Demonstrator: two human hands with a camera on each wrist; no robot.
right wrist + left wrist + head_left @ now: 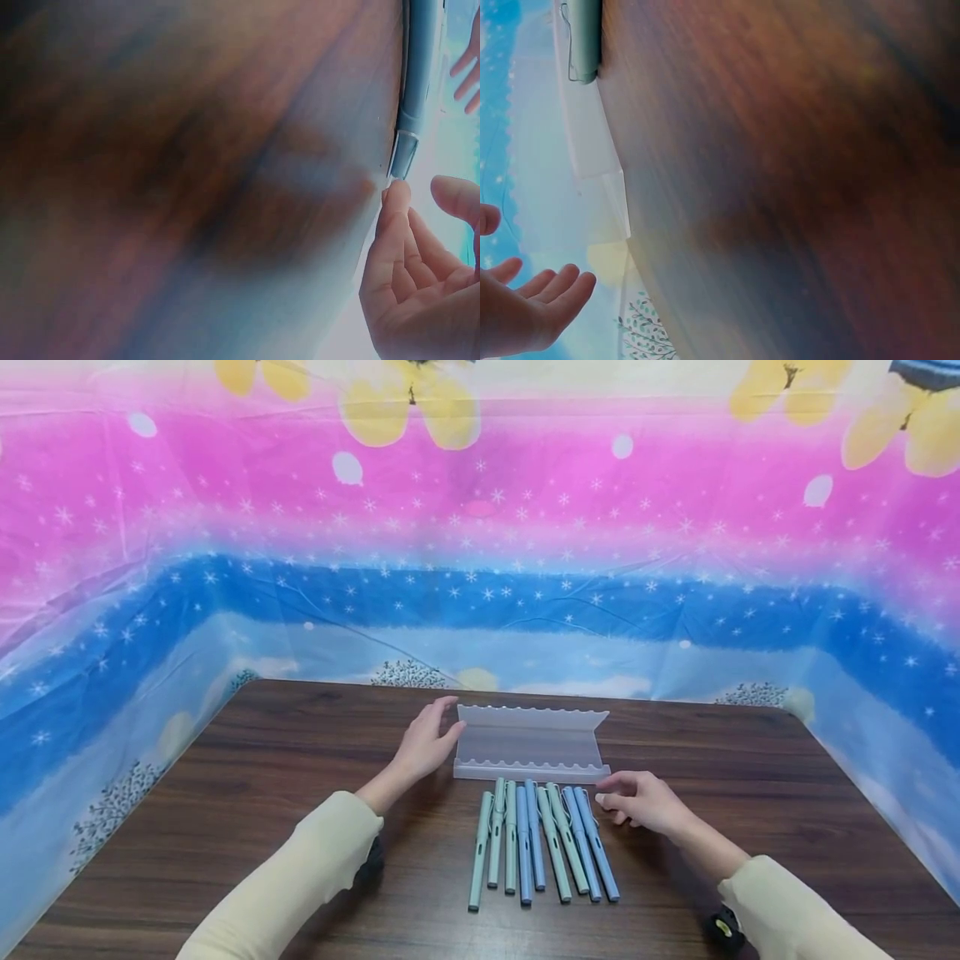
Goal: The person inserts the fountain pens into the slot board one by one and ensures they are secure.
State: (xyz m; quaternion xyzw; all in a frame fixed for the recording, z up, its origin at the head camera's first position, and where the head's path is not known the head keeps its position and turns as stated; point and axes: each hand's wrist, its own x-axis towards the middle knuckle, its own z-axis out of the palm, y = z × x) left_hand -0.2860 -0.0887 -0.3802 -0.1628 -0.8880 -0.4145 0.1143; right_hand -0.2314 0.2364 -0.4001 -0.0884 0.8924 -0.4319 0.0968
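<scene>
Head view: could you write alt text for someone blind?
A person's left hand and right hand are at opposite ends of a translucent, scalloped rack on a dark wood-grain table. Green and blue pens lie in front; a pink-and-blue patterned cloth hangs behind.

The rack (528, 745) looks translucent plastic, the pens (523, 843) smooth plastic, the tabletop (315, 727) wood-grained.

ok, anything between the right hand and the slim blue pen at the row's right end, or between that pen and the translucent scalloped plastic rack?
Nothing visible either way. The right hand is close beside the clip end of the slim blue pen, which points toward the translucent plastic rack.
</scene>
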